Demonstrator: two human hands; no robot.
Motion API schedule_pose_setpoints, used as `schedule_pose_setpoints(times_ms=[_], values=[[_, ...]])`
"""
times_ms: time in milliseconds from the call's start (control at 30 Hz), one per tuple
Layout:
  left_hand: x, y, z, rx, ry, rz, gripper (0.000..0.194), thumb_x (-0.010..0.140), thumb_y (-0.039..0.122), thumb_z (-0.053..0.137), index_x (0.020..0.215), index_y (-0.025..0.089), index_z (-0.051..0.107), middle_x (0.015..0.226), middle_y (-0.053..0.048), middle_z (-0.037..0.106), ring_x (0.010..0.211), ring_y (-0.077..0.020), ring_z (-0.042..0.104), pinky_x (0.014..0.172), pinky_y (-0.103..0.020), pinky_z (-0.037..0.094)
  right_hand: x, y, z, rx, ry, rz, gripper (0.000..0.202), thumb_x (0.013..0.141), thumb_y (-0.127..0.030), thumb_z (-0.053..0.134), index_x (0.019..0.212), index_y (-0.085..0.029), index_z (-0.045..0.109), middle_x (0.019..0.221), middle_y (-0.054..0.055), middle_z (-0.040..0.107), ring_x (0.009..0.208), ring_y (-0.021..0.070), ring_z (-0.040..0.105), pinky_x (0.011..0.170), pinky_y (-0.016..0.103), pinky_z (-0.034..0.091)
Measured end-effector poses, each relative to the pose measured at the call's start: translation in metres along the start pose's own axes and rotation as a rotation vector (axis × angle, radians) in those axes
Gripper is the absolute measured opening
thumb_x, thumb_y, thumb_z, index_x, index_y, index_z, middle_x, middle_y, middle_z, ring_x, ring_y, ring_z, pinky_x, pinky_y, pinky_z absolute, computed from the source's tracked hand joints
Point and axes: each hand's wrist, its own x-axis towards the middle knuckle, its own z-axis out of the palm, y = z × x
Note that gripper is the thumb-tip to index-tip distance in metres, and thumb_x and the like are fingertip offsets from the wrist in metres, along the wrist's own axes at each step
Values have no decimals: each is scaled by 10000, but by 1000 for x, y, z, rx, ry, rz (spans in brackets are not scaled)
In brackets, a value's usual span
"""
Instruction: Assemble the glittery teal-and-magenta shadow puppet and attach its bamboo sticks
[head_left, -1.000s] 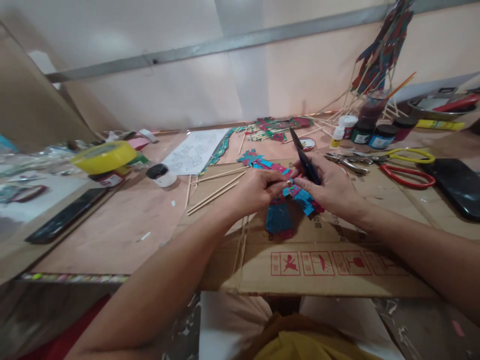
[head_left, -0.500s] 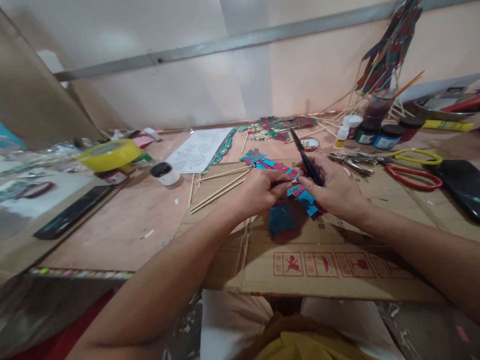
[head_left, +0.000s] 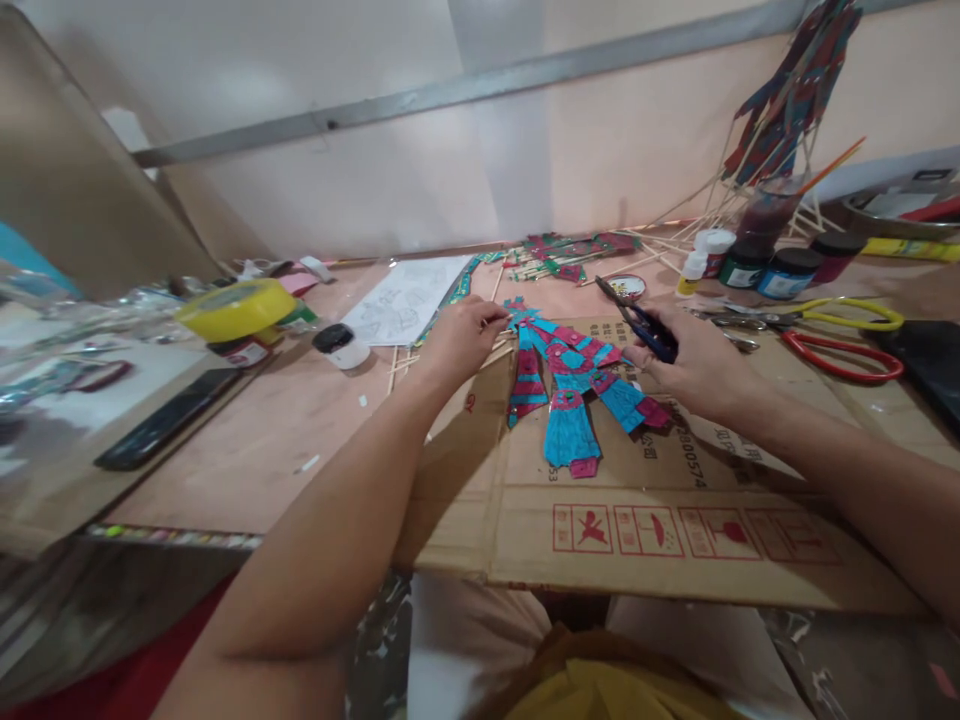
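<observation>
A jointed paper puppet (head_left: 574, 380), painted blue and magenta, lies spread on the flat cardboard (head_left: 517, 545). At its upper left end, my left hand (head_left: 469, 335) is closed in a pinch; whatever the fingertips hold is too small to make out. My right hand (head_left: 694, 360) grips dark blue-handled scissors (head_left: 652, 330), their tips pointing up and left. Its thumb and finger are beside the puppet's right edge. Thin wooden sticks (head_left: 499, 355) lie partly hidden behind my left hand.
Behind are a line drawing (head_left: 409, 295), more painted pieces (head_left: 570, 255) and paint jars (head_left: 787, 272). Red-and-yellow-handled scissors (head_left: 844, 350) and a black phone (head_left: 926, 365) lie right. On the left are yellow tape (head_left: 236, 310), a black-lidded jar (head_left: 343, 347) and a black bar (head_left: 172, 418).
My left hand has left the puppet's middle and moved up-left to its top end. My right hand has drawn right with the scissors. The puppet now lies spread, more of it visible.
</observation>
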Motion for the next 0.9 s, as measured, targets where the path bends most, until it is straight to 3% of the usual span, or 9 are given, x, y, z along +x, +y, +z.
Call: schedule_pose_setpoints(times_ms=[167, 367, 467, 600, 733, 833, 900], values=[[3, -31, 2, 173, 31, -40, 163, 812, 246, 603, 782, 207, 758, 769, -82, 692, 695, -204, 614, 693, -328, 480, 0, 2, 2, -41, -57, -61, 467, 846, -437, 607, 1243, -193, 578, 1094, 104, 671, 895, 255, 626, 760, 370, 508], [1, -12, -5, 274, -223, -161, 170, 766, 203, 596, 783, 188, 765, 760, -107, 725, 642, -213, 610, 605, -315, 425, -1, 1, 2, -147, -67, -71, 495, 828, -412, 605, 1263, -176, 588, 1053, 109, 674, 842, 251, 612, 737, 373, 500], [0, -2, -11, 293, -293, -232, 194, 770, 204, 576, 811, 186, 765, 782, -116, 733, 680, -226, 630, 626, -318, 426, 0, 2, 1, -181, -90, -62, 507, 823, -416, 603, 1265, -169, 585, 1067, 118, 675, 851, 257, 615, 739, 374, 499], [1, -5, -15, 358, -362, -329, 225, 777, 223, 566, 887, 193, 760, 869, -111, 739, 799, -233, 653, 710, -313, 447, 5, 4, -6, -211, -147, -105, 502, 831, -459, 595, 1265, -206, 585, 1103, 111, 672, 876, 265, 616, 742, 369, 495], [3, -17, -14, 410, -356, -322, 234, 759, 218, 595, 942, 205, 741, 936, -106, 729, 892, -240, 647, 742, -312, 448, 11, 4, -29, -210, -307, -164, 493, 835, -495, 588, 1236, -209, 607, 1044, 107, 687, 847, 270, 624, 712, 360, 486], [4, -23, -12, 414, -343, -293, 203, 732, 235, 629, 911, 207, 721, 908, -95, 719, 860, -240, 642, 685, -308, 436, 10, -1, -49, -183, -534, -234, 512, 807, -475, 645, 1266, -253, 598, 1118, 84, 673, 915, 270, 629, 749, 349, 489], [4, -25, -11, 407, -345, -290, 175, 719, 239, 639, 874, 203, 710, 871, -88, 711, 816, -235, 638, 647, -307, 422, 4, -9, -56, -160, -687, -243, 462, 784, -476, 677, 1199, -276, 641, 1056, 61, 686, 870, 253, 636, 702, 325, 489]])
